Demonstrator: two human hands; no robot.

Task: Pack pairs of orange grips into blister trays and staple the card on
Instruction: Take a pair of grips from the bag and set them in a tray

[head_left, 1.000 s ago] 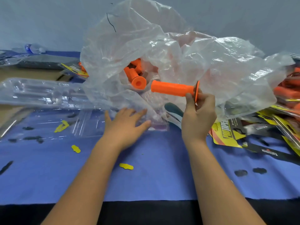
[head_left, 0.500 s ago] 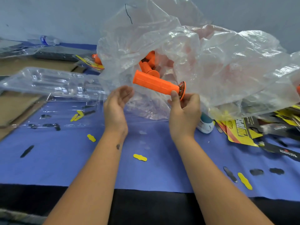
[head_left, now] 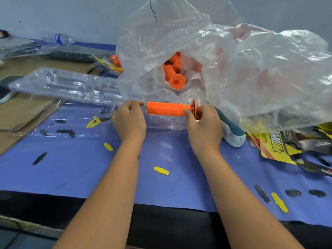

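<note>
right hand [head_left: 203,123] pinches an orange grip [head_left: 167,109] — left hand [head_left: 129,119] curled beside it — plastic bag [head_left: 233,69] behind.

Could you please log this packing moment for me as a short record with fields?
held item: orange grip, lying level above the blue mat
right hand: pinches the grip's flanged end
left hand: fingers curled beside the plain end; contact unclear
supply: more grips in the clear plastic bag
trays: clear blister trays, left
cards: printed cards, right
</note>
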